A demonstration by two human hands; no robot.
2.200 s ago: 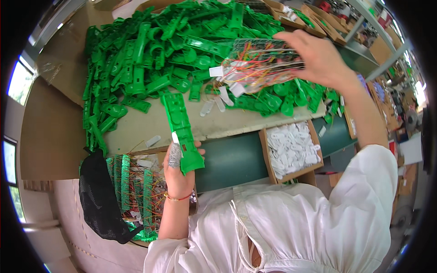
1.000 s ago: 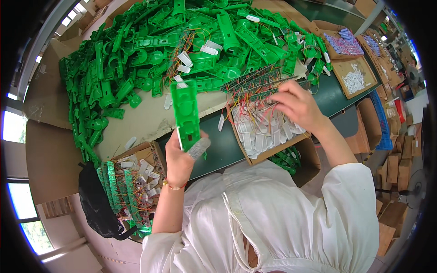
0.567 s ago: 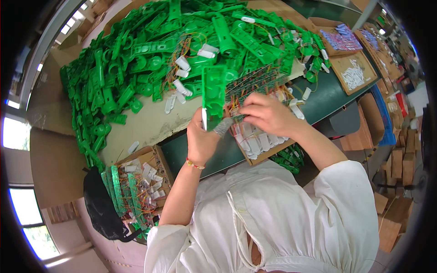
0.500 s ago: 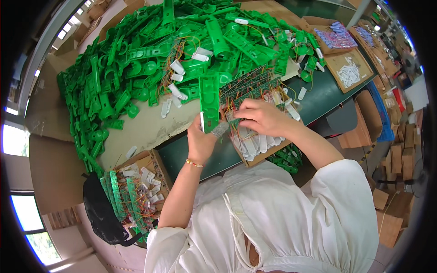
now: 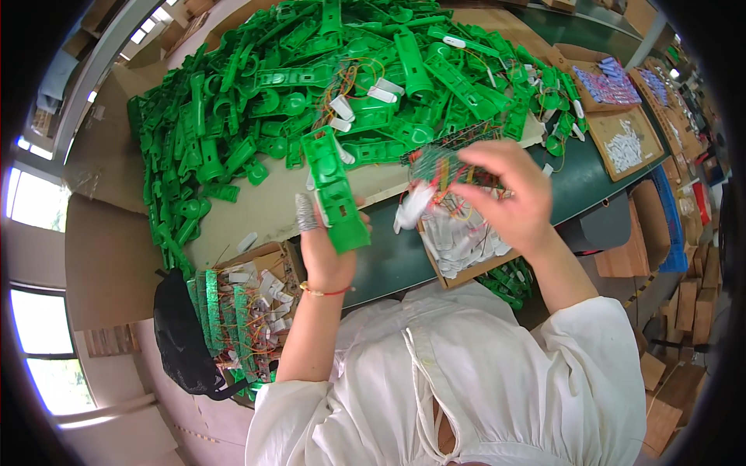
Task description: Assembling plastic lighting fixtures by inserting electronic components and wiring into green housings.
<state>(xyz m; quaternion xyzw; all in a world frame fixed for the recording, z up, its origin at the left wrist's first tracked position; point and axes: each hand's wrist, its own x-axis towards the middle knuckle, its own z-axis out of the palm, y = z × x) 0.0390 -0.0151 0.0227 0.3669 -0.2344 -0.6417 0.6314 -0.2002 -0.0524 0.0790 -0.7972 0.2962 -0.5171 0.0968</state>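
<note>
Left hand (image 5: 326,252) grips long flat green plastic piece (image 5: 334,190). Right hand (image 5: 509,194) pinches tangled thin wires (image 5: 439,167). Green pile (image 5: 311,85) upper frame.

Your left hand (image 5: 326,252) holds a long green plastic piece (image 5: 334,190) upright over the near edge of the table (image 5: 388,260); your right hand (image 5: 509,194) grips a wire bundle (image 5: 439,167) just beside it, so the gap between them is narrow. The far half of the table is blocked by a heap of green parts (image 5: 311,85). A bare strip of cardboard sheet (image 5: 264,213) lies free toward the left. An open box of white pieces (image 5: 458,241) blocks the near edge under your right hand.
</note>
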